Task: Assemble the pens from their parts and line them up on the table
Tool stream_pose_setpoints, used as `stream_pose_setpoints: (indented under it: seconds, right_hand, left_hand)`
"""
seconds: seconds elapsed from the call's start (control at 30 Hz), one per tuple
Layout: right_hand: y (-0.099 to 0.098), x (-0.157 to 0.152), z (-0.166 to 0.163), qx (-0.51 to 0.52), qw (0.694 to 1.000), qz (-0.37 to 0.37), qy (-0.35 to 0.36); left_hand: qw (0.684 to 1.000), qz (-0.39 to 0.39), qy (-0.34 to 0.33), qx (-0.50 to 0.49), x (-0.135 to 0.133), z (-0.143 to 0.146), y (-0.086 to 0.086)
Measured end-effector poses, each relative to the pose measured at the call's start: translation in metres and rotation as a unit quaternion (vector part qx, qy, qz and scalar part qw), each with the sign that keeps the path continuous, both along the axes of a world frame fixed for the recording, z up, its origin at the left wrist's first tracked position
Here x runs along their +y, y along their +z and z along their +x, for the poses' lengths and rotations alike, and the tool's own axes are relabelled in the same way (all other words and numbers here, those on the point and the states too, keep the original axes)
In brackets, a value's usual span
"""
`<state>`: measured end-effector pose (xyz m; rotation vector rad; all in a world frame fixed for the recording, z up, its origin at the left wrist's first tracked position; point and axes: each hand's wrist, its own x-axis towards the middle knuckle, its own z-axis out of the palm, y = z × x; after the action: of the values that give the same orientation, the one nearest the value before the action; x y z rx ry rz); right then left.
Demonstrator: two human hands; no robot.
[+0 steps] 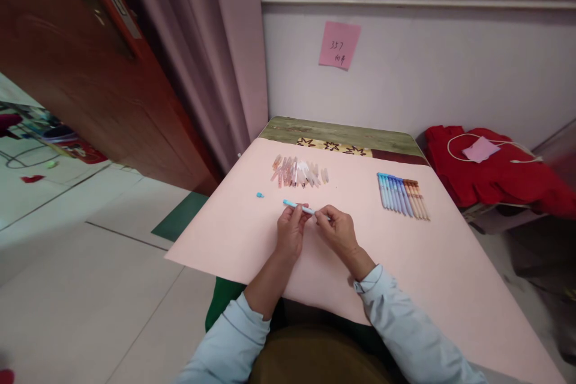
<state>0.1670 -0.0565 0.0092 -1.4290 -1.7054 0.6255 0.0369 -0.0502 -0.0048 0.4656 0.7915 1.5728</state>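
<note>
A light blue pen (291, 203) is held level above the pink table cover, between both hands. My left hand (291, 229) pinches its barrel near the middle. The fingers of my right hand (336, 229) are closed on its other end, which they partly hide. On the cover to the left lies a small blue piece (260, 195), perhaps a pen cap. Beyond my hands is a loose pile of pinkish and clear pen parts (297, 172). Off to the right, several pens (402, 196) lie side by side in a row, running from light blue through darker blue to brown.
The pink cover (216, 222) spreads over a table with a patterned far edge (342, 132). A red cloth (454, 174) with a white cord sits at the right. A curtain (216, 42) and a red-brown door (112, 90) stand at the left. A pink note (339, 45) is on the wall.
</note>
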Motion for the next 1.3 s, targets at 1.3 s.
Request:
stream_pose_setpoints:
  seconds: [1.3]
  right_hand:
    - [0.0009, -0.0009, 0.0001, -0.036, 0.999, 0.030, 0.004]
  left_hand:
    - [1.000, -0.004, -0.008, -0.003, -0.0004, -0.0010, 0.0012]
